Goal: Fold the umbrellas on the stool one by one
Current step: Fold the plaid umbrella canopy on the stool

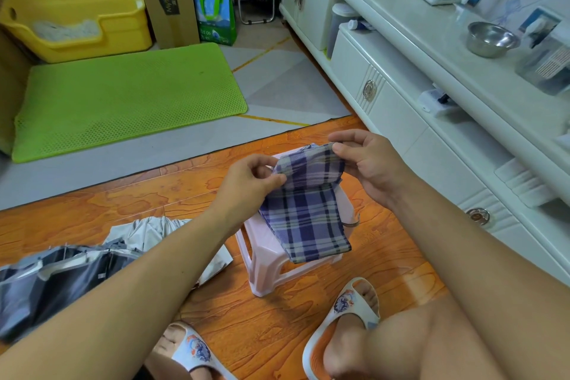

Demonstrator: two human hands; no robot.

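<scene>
The orange wood-grain floor (pixel 277 333) runs under me, with a white cabinet (pixel 385 95) along my right and a green mesh mat (pixel 123 95) ahead on the left, a yellow plastic bin (pixel 77 18) behind it. On the floor to my left lies an opened grey and dark umbrella (pixel 61 274), its canopy spread loosely, partly hidden by my left forearm. In front of my knees stands the pale pink plastic stool (pixel 265 259). Above it I hold a blue plaid umbrella sleeve (pixel 305 210), which hangs down over the stool's top. My left hand (pixel 249 182) pinches one side of its open mouth between thumb and fingers; my right hand (pixel 364 160) pinches the other side, fingers curled on the cloth. My feet are in white patterned slippers (pixel 345 315).
</scene>
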